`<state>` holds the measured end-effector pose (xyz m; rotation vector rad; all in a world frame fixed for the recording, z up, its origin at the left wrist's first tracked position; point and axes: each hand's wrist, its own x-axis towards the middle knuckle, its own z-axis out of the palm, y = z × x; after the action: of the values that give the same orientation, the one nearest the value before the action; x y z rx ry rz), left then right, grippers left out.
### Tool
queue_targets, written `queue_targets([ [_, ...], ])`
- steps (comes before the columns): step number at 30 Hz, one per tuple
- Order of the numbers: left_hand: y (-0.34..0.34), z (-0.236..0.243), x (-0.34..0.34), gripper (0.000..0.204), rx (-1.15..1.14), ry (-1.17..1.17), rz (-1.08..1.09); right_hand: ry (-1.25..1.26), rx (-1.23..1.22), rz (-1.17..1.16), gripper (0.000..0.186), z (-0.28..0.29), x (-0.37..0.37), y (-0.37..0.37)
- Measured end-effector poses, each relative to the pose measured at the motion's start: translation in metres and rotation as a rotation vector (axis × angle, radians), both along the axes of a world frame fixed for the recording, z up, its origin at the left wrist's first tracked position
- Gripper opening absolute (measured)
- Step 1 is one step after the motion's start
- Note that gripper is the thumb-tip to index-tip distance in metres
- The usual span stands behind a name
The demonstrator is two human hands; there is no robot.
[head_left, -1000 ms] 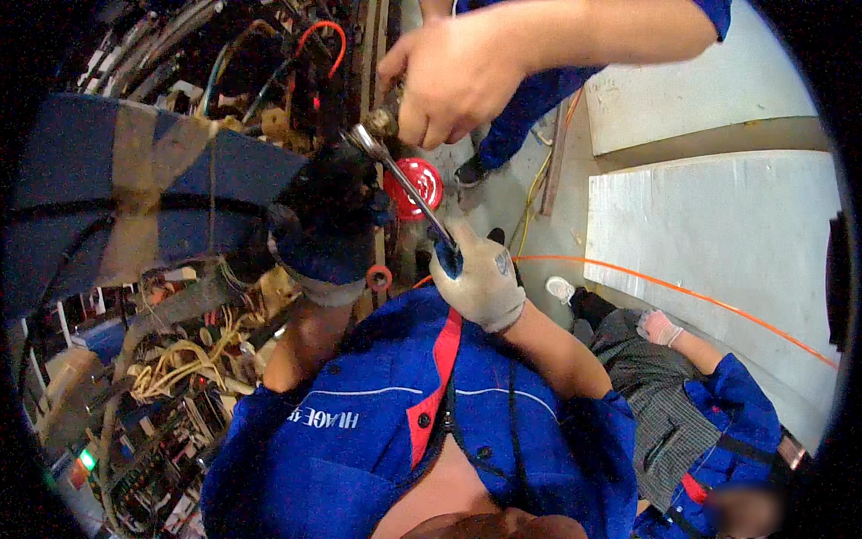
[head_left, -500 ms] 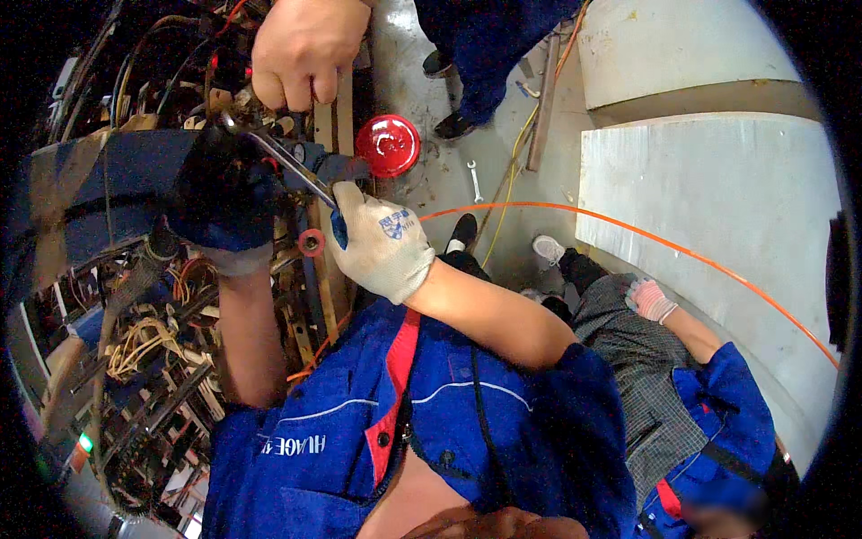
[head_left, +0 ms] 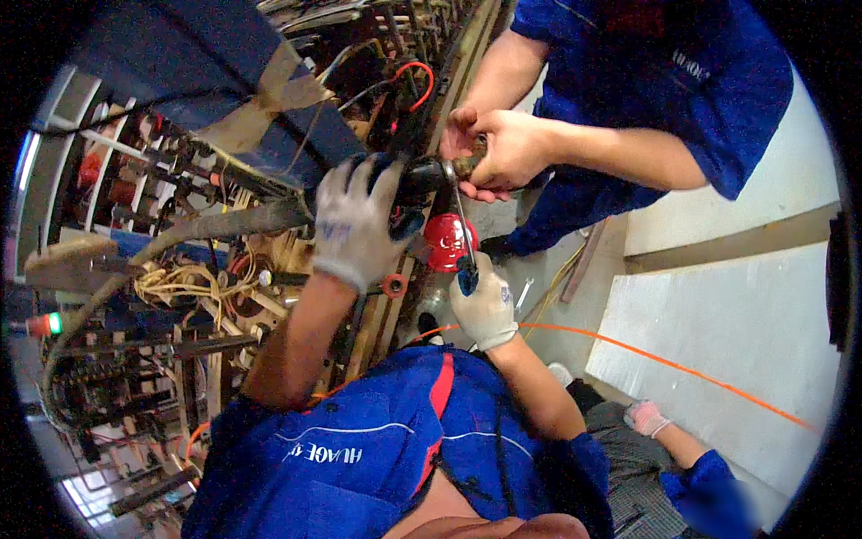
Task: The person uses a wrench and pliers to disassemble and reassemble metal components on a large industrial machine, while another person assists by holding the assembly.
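My left hand point(head_left: 356, 220), in a grey glove with a dark palm, curls over a black cylindrical part point(head_left: 422, 180) on the machine. My right hand point(head_left: 485, 304), in a white glove with a blue palm, is closed round the lower end of a metal wrench point(head_left: 464, 225). The wrench stands steeply, and its upper end meets the tip of the black part. There, a co-worker's bare hands point(head_left: 512, 148) hold a brownish, rough fitting point(head_left: 469, 165). Whether the wrench grips the fitting cannot be made out.
Machinery with tan wires point(head_left: 193, 286) and a thick grey hose point(head_left: 233, 220) fills the left. A red round object point(head_left: 446, 241) sits beyond my right hand. An orange hose point(head_left: 646, 346) crosses rightward; a loose spanner point(head_left: 525, 295) lies on the floor. Another person's gloved hand point(head_left: 646, 418) is lower right.
The view has turned, shifting the scene. The co-worker's two hands and torso now show at the fitting, where one fist showed before. My right hand still holds the wrench, now more upright.
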<state>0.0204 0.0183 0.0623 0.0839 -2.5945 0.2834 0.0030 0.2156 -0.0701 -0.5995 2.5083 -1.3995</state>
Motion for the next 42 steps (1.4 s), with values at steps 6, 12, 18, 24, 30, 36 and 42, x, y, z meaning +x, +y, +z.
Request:
queue_targets([
  [6,-0.019,0.016,-0.036,0.066,0.185,-0.52,0.151,-0.029,-0.006,-0.014,0.024,0.01,0.003,0.0],
  [12,-0.027,0.012,-0.034,0.035,0.145,-0.446,0.042,0.054,-0.077,-0.015,0.028,-0.004,0.008,-0.006],
  [18,-0.026,0.013,-0.042,0.04,0.138,-0.488,0.082,0.057,-0.102,-0.006,0.028,-0.005,0.002,-0.01],
  [24,-0.028,0.012,-0.046,0.052,0.19,-0.454,0.121,0.117,-0.085,-0.015,0.028,0.006,-0.009,-0.014],
  [30,-0.044,0.017,-0.033,0.083,0.259,-0.461,0.21,0.241,-0.008,0.045,0.026,0.029,-0.021,-0.015],
  [36,-0.049,0.012,-0.027,0.075,0.31,-0.408,0.194,0.266,0.005,0.046,0.025,0.031,-0.02,-0.018],
  [42,-0.043,0.034,-0.03,0.059,0.385,-0.352,0.153,0.306,0.041,0.015,0.029,0.048,-0.019,-0.017],
])
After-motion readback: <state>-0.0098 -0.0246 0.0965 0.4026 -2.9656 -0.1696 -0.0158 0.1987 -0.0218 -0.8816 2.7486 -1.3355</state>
